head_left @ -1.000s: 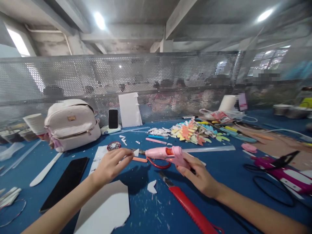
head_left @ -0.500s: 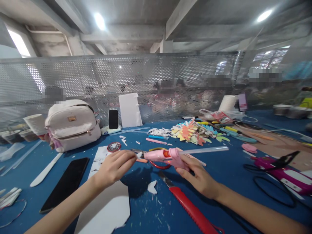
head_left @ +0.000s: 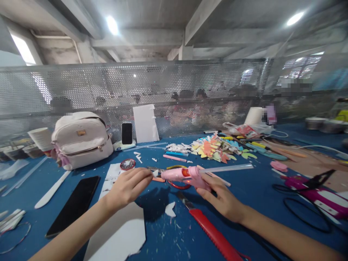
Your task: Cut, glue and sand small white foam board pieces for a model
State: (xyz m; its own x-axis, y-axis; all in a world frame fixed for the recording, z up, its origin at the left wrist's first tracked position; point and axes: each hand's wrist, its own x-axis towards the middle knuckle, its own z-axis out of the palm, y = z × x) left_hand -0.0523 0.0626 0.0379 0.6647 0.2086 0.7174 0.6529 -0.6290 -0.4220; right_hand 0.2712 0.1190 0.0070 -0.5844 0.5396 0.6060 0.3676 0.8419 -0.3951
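My right hand [head_left: 221, 197] grips a pink glue gun [head_left: 185, 174] with a clear glue stick [head_left: 231, 168] poking out behind it. The gun's nozzle points left at a small white foam piece [head_left: 155, 173] pinched in the fingers of my left hand [head_left: 127, 187]. Nozzle and piece are touching or nearly so, above the blue table [head_left: 244, 192]. Under the gun lie red-handled scissors [head_left: 178, 185].
A red utility knife [head_left: 210, 232] lies below my right hand. A white foam sheet [head_left: 119, 233], a foam scrap [head_left: 170, 209] and a black phone [head_left: 73, 204] sit near my left arm. A white backpack [head_left: 80, 139], coloured foam cutouts [head_left: 214, 148] and black cables [head_left: 304, 206] lie further out.
The glue gun's nozzle has closed in on the white piece in my left hand, and both hands have dropped slightly. The glue stick now tilts up behind the gun.
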